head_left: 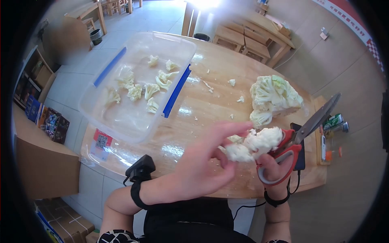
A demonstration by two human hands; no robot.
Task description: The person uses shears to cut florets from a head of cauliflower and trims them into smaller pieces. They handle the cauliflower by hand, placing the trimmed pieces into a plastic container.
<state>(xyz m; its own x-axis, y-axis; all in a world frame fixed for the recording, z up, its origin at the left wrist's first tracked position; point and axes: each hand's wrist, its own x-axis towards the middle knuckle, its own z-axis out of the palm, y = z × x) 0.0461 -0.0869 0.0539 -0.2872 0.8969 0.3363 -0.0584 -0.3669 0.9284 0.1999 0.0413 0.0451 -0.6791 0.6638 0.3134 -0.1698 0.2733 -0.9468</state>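
My left hand [204, 160] is curled around the near end of a white cauliflower piece [263, 139], with index finger above it and thumb below. My right hand [277, 168] grips red-handled scissors [298, 139], the thumb through one loop. The blades point up and to the right, away from the cauliflower piece, which touches the right hand's fingers too. Behind my hands lies a larger cauliflower chunk [273, 95] on the wooden table [210, 109]. At the left, a clear plastic box [139, 131] with blue clips holds several cut florets [135, 92].
Small cauliflower crumbs [231, 82] are scattered over the middle of the table. A black phone [300, 160] with a cable lies under the scissors. To the right stand a green can [333, 121] and jars. A QR-code card [101, 140] lies at the front left.
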